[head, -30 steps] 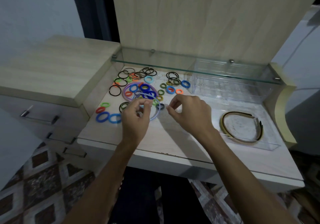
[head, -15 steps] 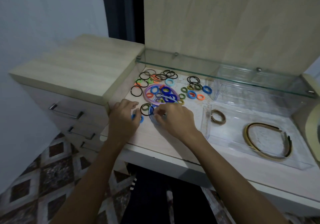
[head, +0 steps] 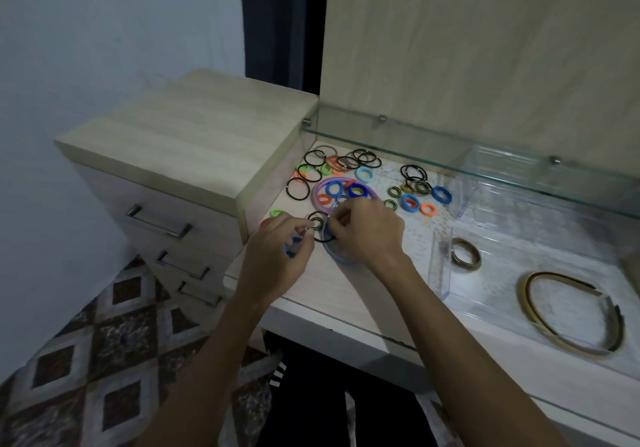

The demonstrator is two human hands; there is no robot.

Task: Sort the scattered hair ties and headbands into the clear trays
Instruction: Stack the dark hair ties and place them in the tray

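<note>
Several coloured hair ties [head: 410, 202] lie scattered on the left of the desk [head: 332, 294], some inside a purple headband [head: 320, 188]. My left hand [head: 273, 256] curls its fingers round a blue hair tie [head: 290, 246]. My right hand [head: 369, 232] pinches the end of a light blue headband [head: 341, 258], which lies under it, next to a black tie [head: 320, 227]. To the right, the front clear tray [head: 440, 266] holds a beige headband [head: 568, 315] and a brown tie [head: 465, 254]. A second clear tray [head: 465, 201] stands behind it.
A glass shelf [head: 415, 145] hangs low over the back of the desk and the rear tray. A raised drawer unit [head: 194, 142] borders the pile on the left. The desk's front edge is just below my wrists.
The camera has swung left and closer. My left hand dropped to the blue ties at the desk's left edge and lifted one. My right hand moved left onto the light blue headband.
</note>
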